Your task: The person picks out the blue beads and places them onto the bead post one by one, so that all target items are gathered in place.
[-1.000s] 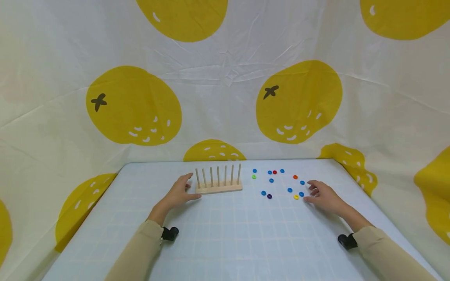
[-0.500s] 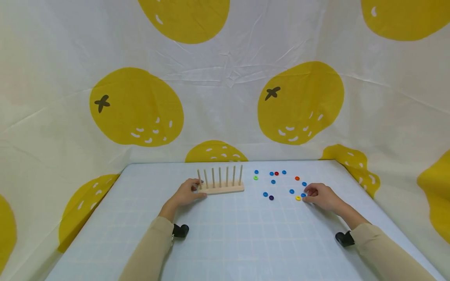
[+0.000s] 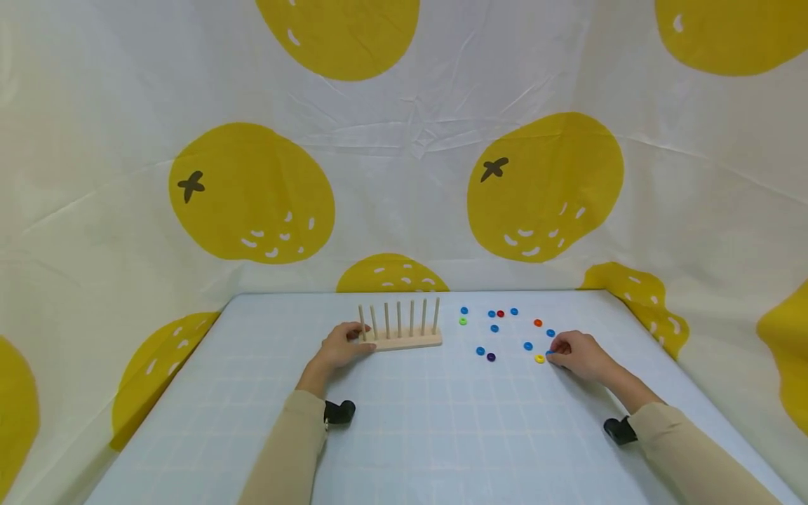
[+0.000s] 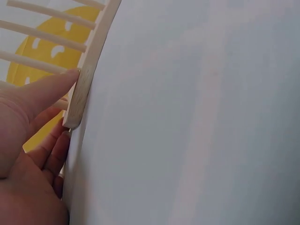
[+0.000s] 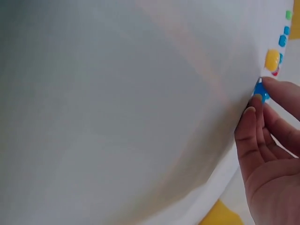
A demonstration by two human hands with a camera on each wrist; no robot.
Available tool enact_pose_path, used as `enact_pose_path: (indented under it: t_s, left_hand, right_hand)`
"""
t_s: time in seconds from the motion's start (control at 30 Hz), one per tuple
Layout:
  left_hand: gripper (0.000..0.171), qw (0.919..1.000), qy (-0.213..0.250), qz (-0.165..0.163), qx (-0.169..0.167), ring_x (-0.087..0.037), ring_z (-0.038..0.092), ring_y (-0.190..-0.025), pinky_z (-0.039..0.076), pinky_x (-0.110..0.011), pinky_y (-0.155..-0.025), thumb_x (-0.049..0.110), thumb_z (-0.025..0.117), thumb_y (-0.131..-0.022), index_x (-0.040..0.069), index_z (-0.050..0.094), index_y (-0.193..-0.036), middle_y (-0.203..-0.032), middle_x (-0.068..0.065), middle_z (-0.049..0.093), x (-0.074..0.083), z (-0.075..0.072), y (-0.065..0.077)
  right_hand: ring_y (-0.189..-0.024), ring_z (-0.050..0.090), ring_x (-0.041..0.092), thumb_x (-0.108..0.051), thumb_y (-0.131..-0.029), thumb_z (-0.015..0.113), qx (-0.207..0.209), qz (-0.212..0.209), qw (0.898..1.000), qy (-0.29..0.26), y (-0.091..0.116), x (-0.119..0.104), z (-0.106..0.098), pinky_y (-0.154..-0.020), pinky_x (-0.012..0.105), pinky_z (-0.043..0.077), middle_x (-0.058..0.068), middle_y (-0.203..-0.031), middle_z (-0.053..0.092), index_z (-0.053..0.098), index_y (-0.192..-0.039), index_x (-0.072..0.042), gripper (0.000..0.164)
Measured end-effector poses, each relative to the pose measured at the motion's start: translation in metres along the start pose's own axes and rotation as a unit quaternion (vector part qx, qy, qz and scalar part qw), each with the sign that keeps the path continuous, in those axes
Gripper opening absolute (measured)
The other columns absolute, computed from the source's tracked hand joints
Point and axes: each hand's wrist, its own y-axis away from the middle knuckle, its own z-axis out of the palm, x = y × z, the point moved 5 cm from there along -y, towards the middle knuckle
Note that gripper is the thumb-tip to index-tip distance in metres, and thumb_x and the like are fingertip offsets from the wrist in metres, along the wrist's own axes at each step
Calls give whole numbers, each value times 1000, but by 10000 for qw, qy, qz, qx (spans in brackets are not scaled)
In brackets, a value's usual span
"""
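A wooden peg rack point(image 3: 410, 342) with a row of upright pegs stands on the table, left of the scattered rings. My left hand point(image 3: 337, 346) grips its left end, the thumb point(image 4: 56, 89) along the front of the base and the fingers behind. Over on the right, my right hand point(image 3: 582, 356) pinches a small blue ring point(image 5: 261, 89) between thumb and fingertips, low at the tabletop. A yellow ring point(image 3: 539, 358) lies just left of those fingertips, and another blue ring point(image 3: 550, 333) lies just beyond them.
Several small rings lie between the rack and my right hand, among them a green ring point(image 3: 463, 321), a purple ring point(image 3: 491, 357), a red ring point(image 3: 501, 313) and an orange ring point(image 3: 538, 322). A fruit-patterned curtain point(image 3: 404, 196) hangs behind the table point(image 3: 429, 435).
My left hand has moved right onto the rack's end and taken hold of it. My right hand has closed its thumb and fingers on the blue ring beside the yellow one.
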Motion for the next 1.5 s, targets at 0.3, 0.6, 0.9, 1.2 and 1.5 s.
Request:
enact_pose_path:
  t_s: [0.3, 0.6, 0.9, 1.2, 1.5]
  left_hand:
    - [42, 9992, 384, -73, 32, -37, 54, -126, 40, -54, -111, 17, 84, -85, 5, 71, -123, -132, -20, 63, -2, 1, -1]
    - [42, 9995, 285, -84, -61, -37, 53, -127, 39, -54, -112, 18, 83, -86, 6, 70, -125, -133, -19, 61, -3, 0, -2]
    - [41, 9997, 198, -83, -72, -36, 54, -124, 40, -53, -111, 18, 83, -86, 6, 70, -123, -130, -19, 62, -2, 0, 0]
    - [41, 9996, 217, -154, -86, -36, 52, -125, 37, -55, -112, 20, 84, -86, 9, 70, -123, -131, -18, 61, -2, 1, -1]
    - [42, 9995, 233, -194, -80, -36, 51, -126, 36, -56, -112, 21, 84, -85, 10, 70, -124, -131, -17, 61, -5, 1, -1]
  right_hand:
    - [-80, 54, 23, -15, -96, 71, -143, 0, 9998, 143, -1, -6, -3, -74, 33, 50, 7, -86, 60, 67, -103, 0, 17]
    - [-77, 56, 21, -13, -98, 69, 6, -158, 9999, 15, -1, -20, -11, -69, 30, 53, 7, -88, 64, 66, -106, 3, 18]
    - [-80, 60, 20, -11, -96, 71, 447, -637, 9967, -217, -2, -51, -13, -70, 27, 56, 7, -92, 68, 67, -108, 3, 19]
    - [-82, 60, 19, -12, -97, 71, 760, -1102, 9903, -380, 0, -81, -13, -71, 21, 55, 4, -94, 70, 68, -110, 0, 18]
    - [-81, 66, 24, -11, -96, 72, 947, -1450, 9819, -767, 0, -115, -5, -69, 21, 57, 6, -93, 71, 68, -112, 0, 20]
